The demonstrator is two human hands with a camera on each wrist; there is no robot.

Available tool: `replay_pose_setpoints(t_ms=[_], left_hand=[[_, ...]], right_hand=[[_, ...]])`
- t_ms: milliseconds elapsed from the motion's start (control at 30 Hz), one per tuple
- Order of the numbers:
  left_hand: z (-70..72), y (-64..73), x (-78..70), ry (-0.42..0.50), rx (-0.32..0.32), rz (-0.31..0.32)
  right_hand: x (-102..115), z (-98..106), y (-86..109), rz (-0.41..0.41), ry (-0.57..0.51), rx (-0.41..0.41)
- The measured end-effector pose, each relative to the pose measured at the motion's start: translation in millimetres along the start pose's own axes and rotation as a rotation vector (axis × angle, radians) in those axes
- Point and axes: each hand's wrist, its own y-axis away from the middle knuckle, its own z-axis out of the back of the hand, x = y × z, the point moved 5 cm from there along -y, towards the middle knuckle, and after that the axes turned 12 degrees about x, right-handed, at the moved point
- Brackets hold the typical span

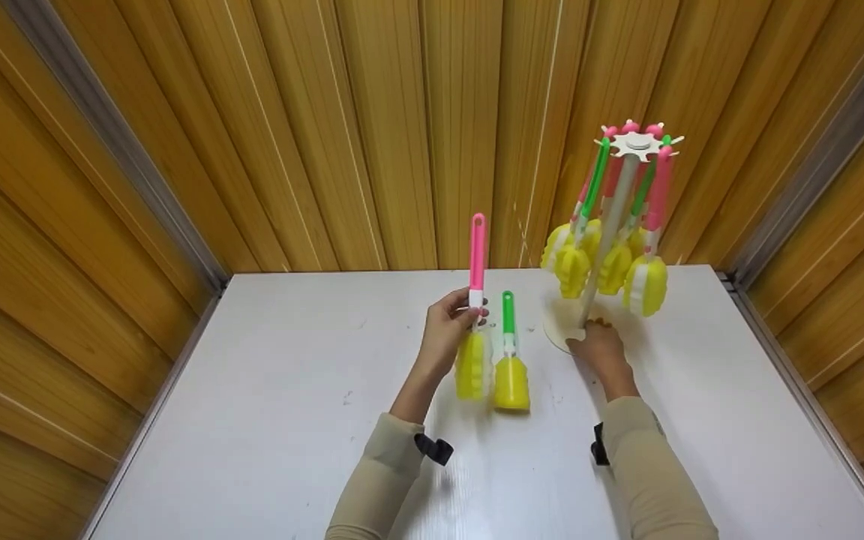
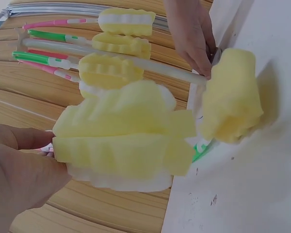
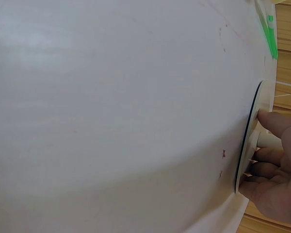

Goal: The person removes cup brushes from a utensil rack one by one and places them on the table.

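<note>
My left hand pinches a sponge bottle brush by its white neck, with the pink handle pointing up and the yellow-and-white sponge head below. Just right of it, a second brush with a green handle and yellow sponge stands on its sponge end on the white table. My right hand holds the round base of a display stand, thumb and fingers around the foot of the pole. Several brushes, pink- and green-handled, hang from the stand's white notched top.
The white table meets wood-panelled walls at the back and both sides. Metal rails run along its side edges. The hanging sponges ring the pole above my right hand.
</note>
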Motion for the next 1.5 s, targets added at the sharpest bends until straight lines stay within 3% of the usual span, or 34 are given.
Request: replay_pose_setpoints(t_ms=[433, 700, 1000, 1267, 1500], left_hand=[[8.9, 2.7, 12.8, 0.016, -0.029, 0.072], [9.5, 3.6, 19.0, 0.031, -0.023, 0.068], [12.5, 4.0, 28.6, 0.014, -0.041, 0.109], [15.2, 2.0, 30.3, 0.005, -0.053, 0.115], [17.2, 1.9, 27.4, -0.037, -0.053, 0.118]], right_hand=[[-2.4, 1.1, -1.4, -0.001, -0.012, 0.013], [-1.0, 2.0, -0.6, 0.030, 0.014, -0.004], [-1.6, 1.0, -1.6, 0.025, 0.022, -0.022], [-5.2, -0.1, -5.8, -0.015, 0.031, 0.004], [-2.7, -0.2, -4.2, 0.013, 0.050, -0.010]])
